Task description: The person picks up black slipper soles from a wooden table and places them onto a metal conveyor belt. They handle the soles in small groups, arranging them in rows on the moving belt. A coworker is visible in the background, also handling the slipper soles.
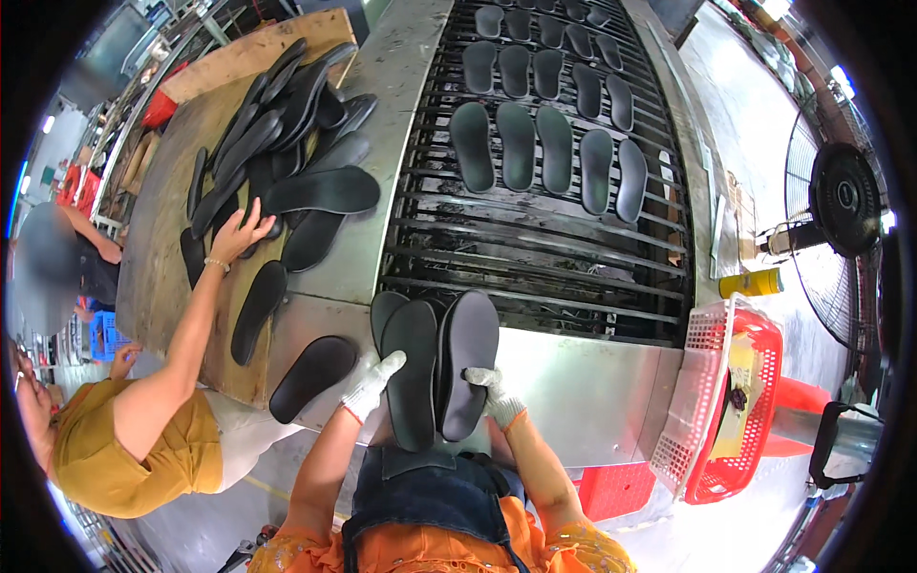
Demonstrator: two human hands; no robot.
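Black shoe insoles [411, 368] stand upright in two stacks at the near edge of the metal table, just in front of me. My left hand [373, 382], in a white glove, grips the left stack from its side. Around the right stack of insoles [469, 349] closes my right hand [496, 393], also gloved, its thumb on the front face. A single insole [314, 378] lies flat to the left of my left hand. Beyond the stacks, rows of insoles [517, 148] rest on a conveyor of dark metal bars [535, 258].
A heap of insoles [287, 162] covers the wooden board [162, 239] at left, where a co-worker's hand [242, 232] reaches in. To the right stand a white basket [690, 406], a red basket [761, 420], a yellow can [752, 284] and a large black fan [844, 199].
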